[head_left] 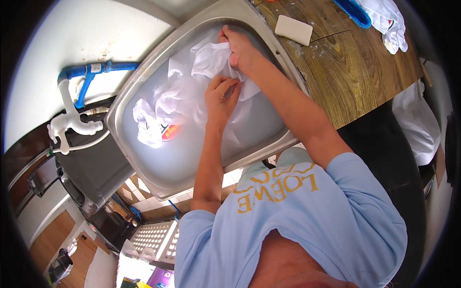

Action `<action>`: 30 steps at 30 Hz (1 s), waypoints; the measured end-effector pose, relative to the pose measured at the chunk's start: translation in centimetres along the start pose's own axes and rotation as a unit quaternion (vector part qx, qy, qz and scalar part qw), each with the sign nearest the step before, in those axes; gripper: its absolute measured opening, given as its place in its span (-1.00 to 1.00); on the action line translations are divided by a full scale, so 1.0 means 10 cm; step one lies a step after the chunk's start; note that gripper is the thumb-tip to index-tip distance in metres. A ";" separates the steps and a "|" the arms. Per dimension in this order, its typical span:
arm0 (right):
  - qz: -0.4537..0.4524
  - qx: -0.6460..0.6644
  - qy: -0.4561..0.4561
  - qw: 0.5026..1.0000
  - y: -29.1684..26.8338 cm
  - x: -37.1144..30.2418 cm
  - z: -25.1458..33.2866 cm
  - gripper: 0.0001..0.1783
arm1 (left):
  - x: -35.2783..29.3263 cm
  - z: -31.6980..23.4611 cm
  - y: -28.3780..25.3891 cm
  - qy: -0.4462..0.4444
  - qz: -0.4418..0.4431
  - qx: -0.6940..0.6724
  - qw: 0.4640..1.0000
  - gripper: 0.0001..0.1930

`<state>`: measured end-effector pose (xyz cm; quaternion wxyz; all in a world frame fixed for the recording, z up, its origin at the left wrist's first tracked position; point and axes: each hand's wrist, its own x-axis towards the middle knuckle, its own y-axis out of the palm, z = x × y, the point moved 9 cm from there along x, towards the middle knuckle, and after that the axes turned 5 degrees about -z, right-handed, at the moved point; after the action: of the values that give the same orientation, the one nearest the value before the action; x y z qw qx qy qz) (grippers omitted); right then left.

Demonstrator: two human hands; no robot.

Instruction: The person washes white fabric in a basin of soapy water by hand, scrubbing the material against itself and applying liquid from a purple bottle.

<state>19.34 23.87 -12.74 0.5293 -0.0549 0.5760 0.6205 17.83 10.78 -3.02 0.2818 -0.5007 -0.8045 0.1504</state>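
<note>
A wet white garment (180, 96) with a red-orange print lies partly under cloudy water in a metal sink basin (124, 152). Toward the far side of the basin, my right hand (240, 50) grips a bunched part of the fabric just above the water. My left hand (222, 98) is closer to me, its thumb and fingers pinched together at the edge of the same garment. Both hands are closed, and the cloth between them is gathered in folds. The garment's far left end is bunched up above the surface.
A cream bar of soap (294, 30) rests on the wooden counter (355, 72) to the right. Farther back are a blue brush (354, 12) and another white cloth (388, 24). A white tap (72, 126) on blue piping (89, 72) stands left of the basin. A white bag (417, 125) hangs at right.
</note>
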 end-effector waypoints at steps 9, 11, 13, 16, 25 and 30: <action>0.015 -0.016 -0.036 0.999 -0.06 0.18 -0.05 -0.65 | 0.26 -0.18 -0.22 -0.046 0.045 -0.048 0.997 -0.93; -0.014 -0.055 -0.047 0.997 -0.06 0.11 -0.03 -0.64 | 0.53 -0.35 -0.30 -0.050 0.057 -0.039 0.996 -0.94; -0.062 -0.106 -0.050 0.991 -0.04 -0.07 0.02 -0.62 | 0.98 -0.57 -0.26 0.013 0.072 0.028 0.997 -0.91; -0.024 -0.079 -0.066 0.994 -0.04 0.05 0.08 -0.62 | 1.72 -0.99 0.04 0.081 0.049 0.031 0.995 -0.87; -0.026 -0.043 -0.094 0.994 0.04 -0.01 0.11 -0.63 | 2.87 -0.76 0.87 0.204 0.174 0.095 0.959 -0.87; -0.038 -0.033 -0.067 0.996 0.00 0.07 0.09 -0.64 | 2.93 -0.63 0.66 0.109 0.125 -0.002 0.986 -0.81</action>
<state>19.48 25.01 -12.89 0.5882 -0.0529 0.5155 0.6209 16.46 39.56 7.42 0.3455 -0.6111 -0.7008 0.1272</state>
